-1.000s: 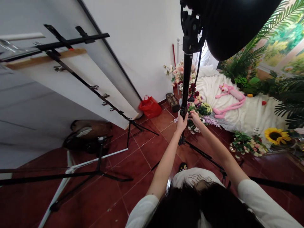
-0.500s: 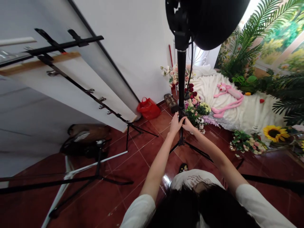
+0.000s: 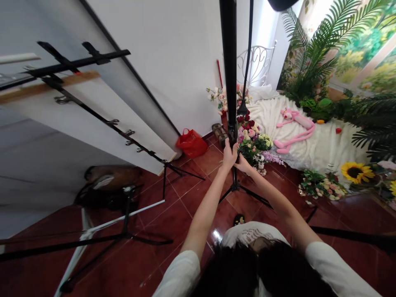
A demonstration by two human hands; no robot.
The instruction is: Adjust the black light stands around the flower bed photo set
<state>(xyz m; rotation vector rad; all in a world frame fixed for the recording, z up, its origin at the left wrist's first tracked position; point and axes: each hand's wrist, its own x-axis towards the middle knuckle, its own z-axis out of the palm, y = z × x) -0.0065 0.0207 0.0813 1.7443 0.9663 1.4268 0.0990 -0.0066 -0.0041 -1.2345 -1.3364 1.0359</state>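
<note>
A black light stand (image 3: 229, 74) rises upright in front of me, its legs spread on the floor. My left hand (image 3: 229, 154) is closed around the pole at its joint, thumb pointing up. Just below and to the right, my right hand (image 3: 243, 164) grips the stand at a small dark part beside the pole; the fingertips are partly hidden. A black cable (image 3: 249, 45) with a dark plug-like end (image 3: 243, 108) hangs along the pole. Only a dark edge of the lamp head (image 3: 281, 3) shows at the top.
On the left stand a backdrop frame with clips (image 3: 113, 122) and tripod legs (image 3: 126, 231). A red bag (image 3: 192, 143) sits by the wall. Artificial flowers (image 3: 252, 134), a pink plush toy (image 3: 301, 121) on a white blanket (image 3: 329, 144), and a sunflower (image 3: 357, 172) lie to the right.
The lamp head has risen almost out of view, and more of the upper pole shows. My left hand has turned upright around the joint; my right hand has shifted slightly lower.
</note>
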